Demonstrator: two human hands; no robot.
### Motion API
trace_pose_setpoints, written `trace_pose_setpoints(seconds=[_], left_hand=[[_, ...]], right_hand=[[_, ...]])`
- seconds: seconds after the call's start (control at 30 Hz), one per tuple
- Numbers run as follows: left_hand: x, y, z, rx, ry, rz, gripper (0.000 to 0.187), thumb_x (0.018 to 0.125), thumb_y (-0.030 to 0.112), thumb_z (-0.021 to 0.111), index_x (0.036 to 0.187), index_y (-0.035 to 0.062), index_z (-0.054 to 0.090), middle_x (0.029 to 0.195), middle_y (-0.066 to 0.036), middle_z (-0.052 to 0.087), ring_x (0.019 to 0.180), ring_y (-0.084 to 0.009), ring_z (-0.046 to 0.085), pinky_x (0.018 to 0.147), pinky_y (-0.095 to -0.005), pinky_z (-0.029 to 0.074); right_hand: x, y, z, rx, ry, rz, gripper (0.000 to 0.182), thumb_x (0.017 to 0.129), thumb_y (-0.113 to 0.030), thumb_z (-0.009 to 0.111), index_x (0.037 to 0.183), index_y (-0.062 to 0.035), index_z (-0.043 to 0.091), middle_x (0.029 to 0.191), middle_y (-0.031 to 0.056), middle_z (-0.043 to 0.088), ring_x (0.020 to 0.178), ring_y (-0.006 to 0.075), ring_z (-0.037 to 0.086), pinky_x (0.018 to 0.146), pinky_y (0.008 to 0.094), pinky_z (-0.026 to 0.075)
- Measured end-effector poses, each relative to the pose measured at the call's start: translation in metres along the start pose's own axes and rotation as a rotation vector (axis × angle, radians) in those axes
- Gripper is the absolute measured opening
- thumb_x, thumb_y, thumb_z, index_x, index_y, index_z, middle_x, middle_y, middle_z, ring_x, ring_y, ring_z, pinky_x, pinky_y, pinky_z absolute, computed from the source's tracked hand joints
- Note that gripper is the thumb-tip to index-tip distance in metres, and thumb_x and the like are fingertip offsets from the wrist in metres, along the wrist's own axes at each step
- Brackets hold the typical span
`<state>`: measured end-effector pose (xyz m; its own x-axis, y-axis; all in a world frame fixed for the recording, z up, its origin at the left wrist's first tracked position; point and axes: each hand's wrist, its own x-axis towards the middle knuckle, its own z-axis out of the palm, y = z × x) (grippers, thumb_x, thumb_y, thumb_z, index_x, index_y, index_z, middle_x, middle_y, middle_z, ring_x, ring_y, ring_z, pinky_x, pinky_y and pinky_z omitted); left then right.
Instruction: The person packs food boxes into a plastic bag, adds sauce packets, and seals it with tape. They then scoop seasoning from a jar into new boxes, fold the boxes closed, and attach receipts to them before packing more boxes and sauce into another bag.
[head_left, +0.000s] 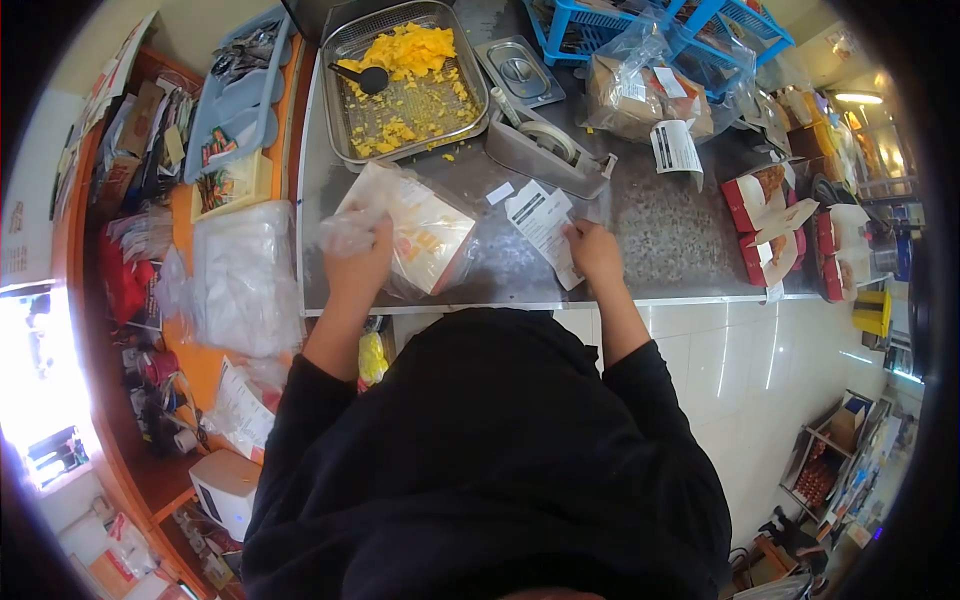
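My left hand [360, 262] is closed around the gathered side of a clear plastic bag [350, 228]. Inside that bag lies a pale takeaway box [425, 228] with a yellow-orange print. Over to the right, my right hand [598, 252] pinches the edge of a printed receipt [540, 222], which lies slanted on the steel counter [655, 235]. A small white slip [499, 193] is beside the receipt's upper left. Just behind it stands a grey tape dispenser [548, 150] with a roll of tape.
Behind the box, a wire-mesh tray [335, 110] holds yellow chips and a black scoop [372, 78]. A metal lid [518, 70], bagged order [635, 95] and blue baskets [565, 35] stand farther back. Open red food boxes [750, 205] sit right. Plastic bags [245, 275] are stacked left.
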<state>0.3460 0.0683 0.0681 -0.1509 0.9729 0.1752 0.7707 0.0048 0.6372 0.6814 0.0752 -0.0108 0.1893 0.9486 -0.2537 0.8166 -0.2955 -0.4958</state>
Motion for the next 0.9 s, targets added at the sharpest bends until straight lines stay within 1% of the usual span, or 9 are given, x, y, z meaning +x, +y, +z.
trace_pose_setpoints(seconds=[0.07, 0.17, 0.27, 0.37, 0.5, 0.6, 0.7, 0.8, 0.9], left_hand=[[0.008, 0.004, -0.009, 0.179, 0.073, 0.260, 0.027, 0.088, 0.023, 0.054, 0.099, 0.0008, 0.065, 0.093, -0.018, 0.066, 0.085, -0.0374, 0.062, 0.077, -0.0397, 0.049], [0.011, -0.013, 0.014, 0.061, 0.120, 0.128, 0.026, 0.088, 0.022, 0.054, 0.098, 0.0008, 0.065, 0.090, -0.017, 0.066, 0.082, -0.0381, 0.063, 0.074, -0.0412, 0.049], [0.010, 0.004, 0.024, -0.072, 0.079, 0.087, 0.028, 0.089, 0.024, 0.055, 0.102, 0.0004, 0.064, 0.085, -0.015, 0.066, 0.078, -0.0307, 0.065, 0.068, -0.0383, 0.050], [0.005, 0.031, 0.029, -0.505, -0.274, -0.373, 0.030, 0.088, 0.026, 0.060, 0.104, 0.0012, 0.063, 0.082, -0.012, 0.066, 0.073, -0.0218, 0.066, 0.059, -0.0340, 0.050], [-0.002, 0.056, 0.019, -0.512, -0.335, -0.290, 0.033, 0.083, 0.030, 0.068, 0.101, 0.0025, 0.064, 0.083, -0.009, 0.066, 0.069, -0.0168, 0.065, 0.055, -0.0302, 0.050], [-0.005, 0.056, 0.018, -0.393, -0.294, -0.155, 0.034, 0.080, 0.030, 0.072, 0.100, 0.0034, 0.065, 0.085, -0.009, 0.067, 0.074, -0.0182, 0.065, 0.063, -0.0310, 0.050], [-0.003, 0.042, 0.029, -0.315, -0.246, -0.066, 0.036, 0.078, 0.030, 0.073, 0.101, 0.0039, 0.065, 0.088, -0.009, 0.068, 0.080, -0.0191, 0.065, 0.071, -0.0316, 0.050], [-0.003, 0.041, 0.032, -0.358, -0.271, -0.127, 0.038, 0.076, 0.031, 0.075, 0.102, 0.0035, 0.065, 0.091, -0.009, 0.069, 0.083, -0.0196, 0.065, 0.076, -0.0321, 0.049], [-0.003, 0.037, 0.034, -0.372, -0.252, -0.078, 0.041, 0.075, 0.030, 0.077, 0.101, 0.0015, 0.065, 0.092, -0.010, 0.068, 0.085, -0.0196, 0.065, 0.075, -0.0322, 0.050]], right_hand=[[0.001, -0.002, -0.009, 0.083, -0.030, -0.005, 0.032, 0.084, -0.029, 0.066, 0.101, -0.0021, 0.067, 0.090, 0.0186, 0.068, 0.090, 0.0294, 0.066, 0.080, 0.0402, 0.049], [-0.017, -0.022, -0.036, 0.637, -0.132, -0.014, 0.029, 0.088, -0.026, 0.064, 0.101, 0.0000, 0.068, 0.085, 0.0120, 0.069, 0.080, 0.0165, 0.064, 0.074, 0.0300, 0.049], [-0.042, -0.055, -0.029, 1.030, -0.099, 0.080, 0.026, 0.095, -0.023, 0.056, 0.092, 0.0005, 0.068, 0.079, 0.0029, 0.067, 0.069, 0.0046, 0.057, 0.063, 0.0213, 0.043], [-0.066, -0.081, -0.009, 0.995, -0.141, 0.055, 0.030, 0.095, -0.022, 0.057, 0.076, -0.0006, 0.066, 0.068, -0.0021, 0.059, 0.062, 0.0036, 0.048, 0.057, 0.0223, 0.037], [-0.084, -0.093, 0.006, 0.948, -0.138, 0.012, 0.039, 0.094, -0.024, 0.057, 0.063, -0.0003, 0.061, 0.059, -0.0036, 0.053, 0.058, 0.0036, 0.043, 0.055, 0.0234, 0.034], [-0.080, -0.092, -0.005, 0.504, -0.264, -0.044, 0.031, 0.091, -0.027, 0.060, 0.076, 0.0007, 0.061, 0.071, 0.0027, 0.059, 0.060, 0.0072, 0.045, 0.052, 0.0254, 0.035], [-0.082, -0.090, -0.015, 0.227, 0.245, -0.279, 0.036, 0.089, -0.028, 0.060, 0.110, 0.0006, 0.057, 0.104, 0.0146, 0.061, 0.081, 0.0198, 0.057, 0.066, 0.0321, 0.043], [-0.083, -0.095, -0.016, -0.001, 0.473, -0.646, 0.060, 0.090, -0.030, 0.057, 0.138, -0.0018, 0.035, 0.136, 0.0221, 0.044, 0.117, 0.0334, 0.049, 0.093, 0.0439, 0.039], [-0.085, -0.088, 0.014, 0.139, 0.036, -0.563, 0.065, 0.093, -0.031, 0.051, 0.146, -0.0033, 0.024, 0.146, 0.0224, 0.034, 0.136, 0.0367, 0.031, 0.108, 0.0506, 0.020]])
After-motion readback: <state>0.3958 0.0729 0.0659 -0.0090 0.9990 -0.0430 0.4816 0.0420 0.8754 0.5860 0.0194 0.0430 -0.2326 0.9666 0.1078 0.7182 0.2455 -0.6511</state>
